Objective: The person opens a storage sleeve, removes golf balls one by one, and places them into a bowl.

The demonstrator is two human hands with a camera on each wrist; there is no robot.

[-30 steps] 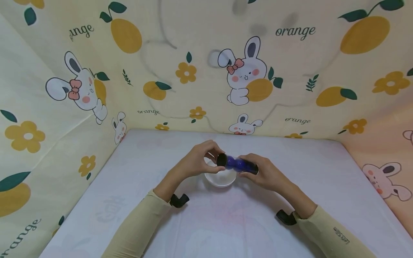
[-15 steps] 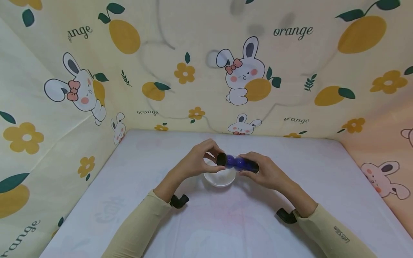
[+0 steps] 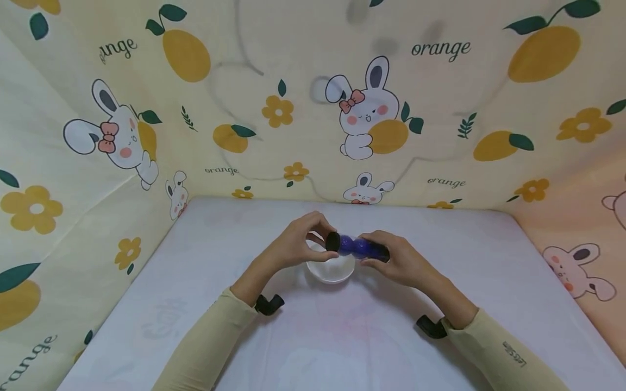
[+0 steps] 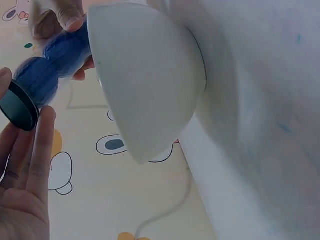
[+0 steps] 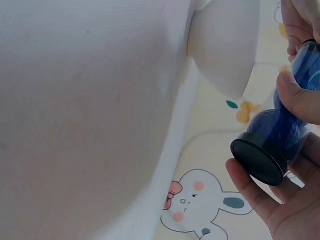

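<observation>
While one flat, round black cap is pinched by the left hand, the opposite half of a glossy, see-through blue container is gripped by the right hand. Two such caps, one per end, and at least two rounded bulges can be counted. Its long axis is held crosswise, left end slightly higher in the head view, above one smooth white bowl.

Light falls soft around me, turning peach on the cloth backdrop at the head view's right edge; prints stretch toward the corners. Faint shadows edge the sleeves. Both wrist views look dimmer, with pale glints on the blue container.
</observation>
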